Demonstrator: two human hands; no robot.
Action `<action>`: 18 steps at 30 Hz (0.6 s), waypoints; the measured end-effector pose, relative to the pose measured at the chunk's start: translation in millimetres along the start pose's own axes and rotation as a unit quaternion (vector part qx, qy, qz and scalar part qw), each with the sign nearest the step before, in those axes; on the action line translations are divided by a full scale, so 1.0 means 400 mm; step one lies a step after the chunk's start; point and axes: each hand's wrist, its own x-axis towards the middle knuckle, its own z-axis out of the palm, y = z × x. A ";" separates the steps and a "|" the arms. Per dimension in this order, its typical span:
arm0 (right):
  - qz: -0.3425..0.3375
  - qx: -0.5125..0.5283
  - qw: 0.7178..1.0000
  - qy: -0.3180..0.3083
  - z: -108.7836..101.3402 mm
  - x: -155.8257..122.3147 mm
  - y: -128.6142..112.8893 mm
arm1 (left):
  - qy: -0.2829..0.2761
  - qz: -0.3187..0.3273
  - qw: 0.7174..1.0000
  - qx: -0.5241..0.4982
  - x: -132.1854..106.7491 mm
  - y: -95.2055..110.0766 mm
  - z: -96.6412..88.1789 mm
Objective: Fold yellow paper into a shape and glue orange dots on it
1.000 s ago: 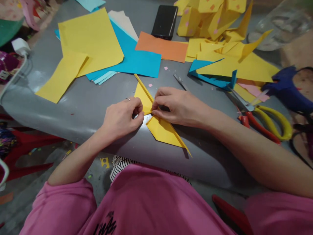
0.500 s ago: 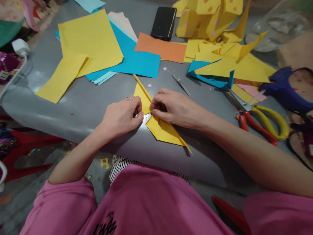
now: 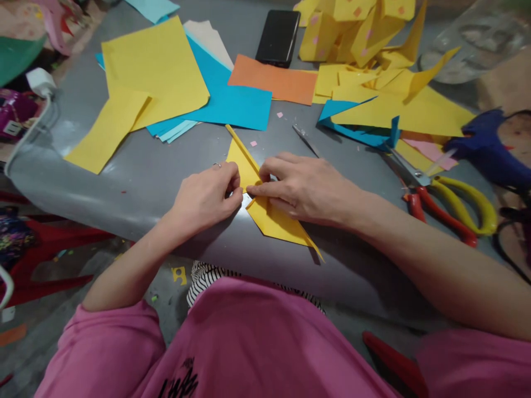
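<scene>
A folded yellow paper shape [image 3: 274, 221] with pointed ends lies on the grey table [image 3: 136, 177] near its front edge. My left hand [image 3: 203, 196] is curled, its fingertips pinching the paper at its middle fold. My right hand [image 3: 307, 188] lies over the paper from the right, its fingers stretched flat and pressing down along the fold. The two hands nearly touch at the paper's centre. One point of the paper [image 3: 238, 146] sticks out behind my hands, the other towards me.
Yellow [image 3: 153, 66], blue [image 3: 232, 102] and orange [image 3: 276, 80] sheets lie behind. A black phone [image 3: 279, 36], yellow folded pieces with pink dots [image 3: 352, 27], a small blade [image 3: 305, 138], red-and-yellow scissors [image 3: 448, 202] and a blue glue gun [image 3: 489, 149] sit at the back and right.
My right hand has gone from a pinch to stretched fingers pressed flat on the fold, sliding slightly left. My left hand has stayed in place.
</scene>
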 end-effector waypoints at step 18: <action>-0.015 -0.027 0.999 -0.034 -0.011 -0.002 -0.002 | 0.182 0.200 0.940 0.209 -0.093 -0.015 0.063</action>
